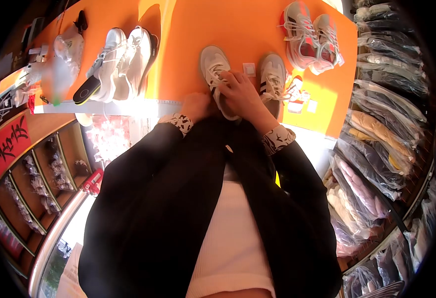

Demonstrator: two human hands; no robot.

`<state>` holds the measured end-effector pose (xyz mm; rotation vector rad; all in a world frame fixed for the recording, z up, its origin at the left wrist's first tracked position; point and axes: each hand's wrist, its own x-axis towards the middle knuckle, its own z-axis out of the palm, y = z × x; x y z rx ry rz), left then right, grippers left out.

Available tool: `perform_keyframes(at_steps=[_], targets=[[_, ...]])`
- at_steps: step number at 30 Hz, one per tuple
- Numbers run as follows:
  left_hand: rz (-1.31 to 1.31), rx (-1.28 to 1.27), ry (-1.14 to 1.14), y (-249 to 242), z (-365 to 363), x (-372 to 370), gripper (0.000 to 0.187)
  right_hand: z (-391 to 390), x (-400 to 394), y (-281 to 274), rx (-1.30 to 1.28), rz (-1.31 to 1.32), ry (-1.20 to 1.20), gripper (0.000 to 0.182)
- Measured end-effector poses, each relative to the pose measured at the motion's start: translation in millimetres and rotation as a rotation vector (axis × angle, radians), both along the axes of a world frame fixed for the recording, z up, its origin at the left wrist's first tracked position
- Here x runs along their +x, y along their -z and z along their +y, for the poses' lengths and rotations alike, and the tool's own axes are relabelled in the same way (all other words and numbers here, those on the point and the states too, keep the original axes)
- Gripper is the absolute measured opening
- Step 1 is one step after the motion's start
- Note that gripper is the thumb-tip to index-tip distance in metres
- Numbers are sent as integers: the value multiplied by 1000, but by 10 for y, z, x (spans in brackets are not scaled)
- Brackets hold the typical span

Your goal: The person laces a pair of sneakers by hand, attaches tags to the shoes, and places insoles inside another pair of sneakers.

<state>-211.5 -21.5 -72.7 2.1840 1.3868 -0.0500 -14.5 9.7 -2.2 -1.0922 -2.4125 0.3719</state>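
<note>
A white sneaker (pixel 212 59) with dark side stripes stands on the orange table, toe pointing away from me. My right hand (pixel 241 94) is over its lacing, fingers bent and closed on the shoelace (pixel 220 72). Low on the sneaker's left side is my left hand (pixel 196 106), bent inward with its fingers hidden in shadow. The matching sneaker (pixel 273 74), laced in white, stands just right of my right hand. Between the two toes lies a small white square packet (pixel 249 69).
Grey-and-pink running shoes (pixel 302 37) stand at the back right of the orange table (pixel 188 25). White sneakers (pixel 123 64) and a black insole (pixel 86 90) are at the left. Plastic-wrapped garments (pixel 377 124) line the right; shelves (pixel 41 174) stand at lower left.
</note>
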Motion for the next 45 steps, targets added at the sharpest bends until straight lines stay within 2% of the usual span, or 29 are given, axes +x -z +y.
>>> perform_keyframes(at_steps=[3, 4, 6, 8, 10, 12, 13, 14, 16, 17, 19, 22, 25, 26, 28, 31, 32, 34, 36, 38, 39, 42, 43, 45], targets=[[29, -2, -113, 39, -83, 89, 35, 31, 3, 106, 149, -103, -56, 10], [28, 74, -106, 104, -170, 73, 33, 24, 1, 125, 153, -87, -80, 10], [43, 154, -127, 146, -276, 50, 30, -17, 40, 157, 307, -148, 1, 10], [-31, 114, -299, 60, -347, 61, 21, -43, 90, 204, 329, -184, -18, 10], [-26, -37, -586, -9, -344, 80, 22, -38, 17, 214, 242, -280, 51, 10], [-294, -166, -870, -328, -271, 56, 24, 34, -78, 262, 170, -219, -13, 10], [-465, -89, -1022, -276, -300, 48, 30, 52, -131, 257, 150, -172, -25, 10], [-499, -33, -1100, -299, -297, 35, 27, 79, -163, 234, 131, -128, -31, 10], [-411, 273, -1229, -234, -312, -28, 22, 146, -235, 137, 102, 36, -32, 9], [-393, 296, -1262, -228, -394, -119, 22, 171, -270, 81, 81, 50, -26, 9], [-554, 206, -1333, -293, -565, -252, 18, 186, -357, 58, 19, 65, -2, 8], [-527, 252, -1391, -306, -1004, -644, 14, 114, -567, 16, -51, -34, 11, 8], [-340, 254, -1498, 86, -1552, -1351, 13, -14, -720, 248, 23, -122, -19, 10], [-336, 113, -1569, 216, -1720, -1648, 18, -44, -775, 276, 69, -182, 2, 10], [-99, -11, -1556, 563, -2026, -2299, 31, -119, -893, 233, -8, -238, 184, 12], [173, -39, -1428, 982, -2269, -3298, 56, -216, -951, 208, 16, -318, 290, 21], [248, 9, -1387, 1088, -2282, -3605, 58, -243, -922, 248, 52, -316, 296, 23], [469, -54, -1286, 1464, -2288, -4192, 64, -299, -970, 291, 124, -383, 363, 27], [621, -132, -1201, 1788, -2243, -4702, 58, -279, -891, 382, 131, -410, 403, 30], [672, -143, -1131, 2095, -2177, -5118, 56, -279, -976, 294, 119, -572, 412, 31], [728, -141, -1056, 2215, -2149, -5244, 53, -285, -982, 272, 114, -597, 425, 31], [705, -199, -1029, 2519, -2029, -5572, 44, -277, -937, 264, 161, -665, 436, 30], [728, -302, -993, 2508, -1958, -5642, 46, -255, -849, 280, 166, -663, 419, 29], [774, -337, -970, 2701, -1957, -5708, 45, -222, -722, 278, 168, -679, 395, 29]])
